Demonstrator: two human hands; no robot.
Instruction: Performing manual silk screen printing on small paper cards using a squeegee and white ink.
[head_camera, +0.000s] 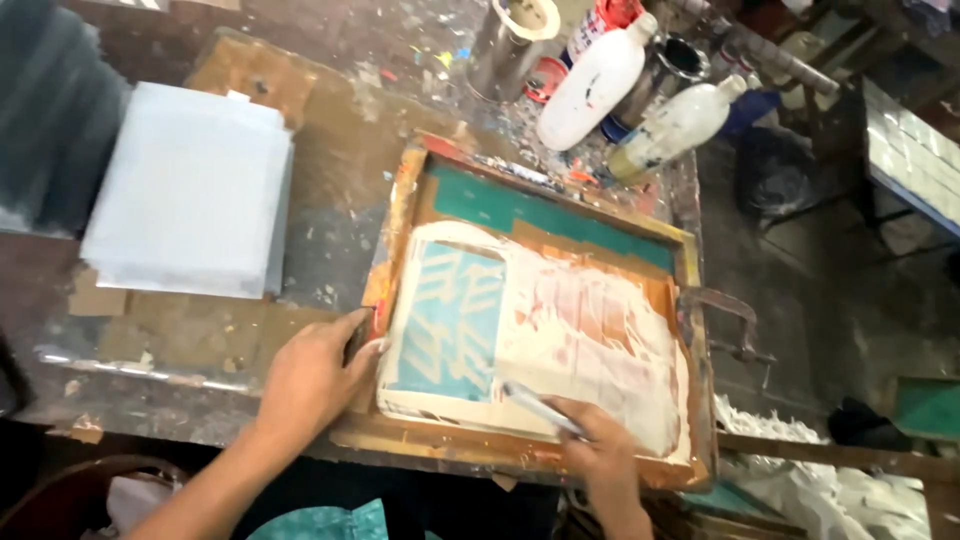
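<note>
A wooden printing screen frame (400, 215) lies flat on the paint-stained workbench. Its mesh is smeared with white ink, with a teal patterned patch (450, 320) at the left. My left hand (310, 380) presses on the frame's left rail, fingers spread flat on the wood. My right hand (600, 450) rests on the mesh near the front edge and grips a thin white-coated tool (540, 408) that slants up to the left.
A stack of pale blue-white sheets (190, 190) lies left of the frame. Two white bottles (595, 85) and metal cans (510, 45) crowd the back edge. A metal clamp handle (735, 320) sticks out at the frame's right side, where the bench drops off.
</note>
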